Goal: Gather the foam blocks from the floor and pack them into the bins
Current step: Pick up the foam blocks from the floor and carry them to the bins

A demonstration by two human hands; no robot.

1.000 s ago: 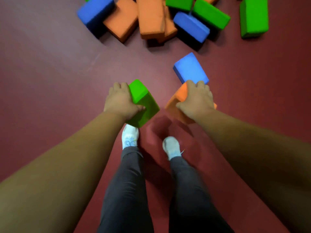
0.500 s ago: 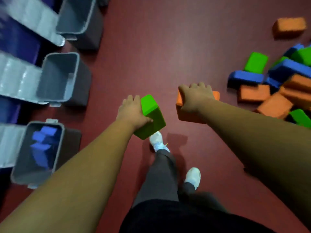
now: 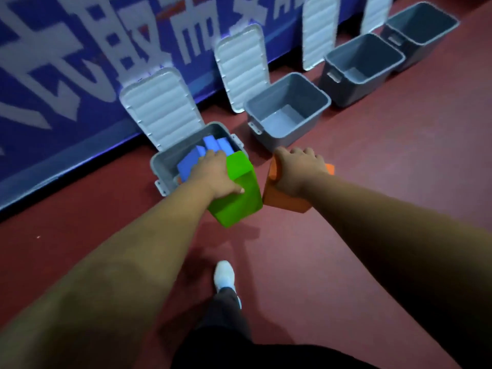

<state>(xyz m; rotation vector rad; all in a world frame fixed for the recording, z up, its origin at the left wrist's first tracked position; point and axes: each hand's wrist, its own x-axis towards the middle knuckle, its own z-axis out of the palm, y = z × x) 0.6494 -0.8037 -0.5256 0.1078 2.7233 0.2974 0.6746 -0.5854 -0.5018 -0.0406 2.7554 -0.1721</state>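
Observation:
My left hand [image 3: 213, 175] grips a green foam block [image 3: 239, 193] from above and holds it in the air at the near right corner of a grey bin [image 3: 159, 162]. That bin holds several blue foam blocks [image 3: 197, 155], partly hidden by my hand. My right hand [image 3: 298, 171] grips an orange foam block [image 3: 282, 201], carried just right of the green one and in front of an empty grey bin [image 3: 287, 102].
Two more empty grey bins [image 3: 364, 51] [image 3: 423, 20] stand in a row to the right. White ribbed lids [image 3: 162, 107] lean against a blue wall banner [image 3: 66, 75] behind them. The floor [image 3: 372, 182] is dark red. My shoe [image 3: 225, 275] is below the blocks.
I have turned away from the pile of blocks and walked to the row of bins. Both carried blocks now hang close to the bin with the blue blocks.

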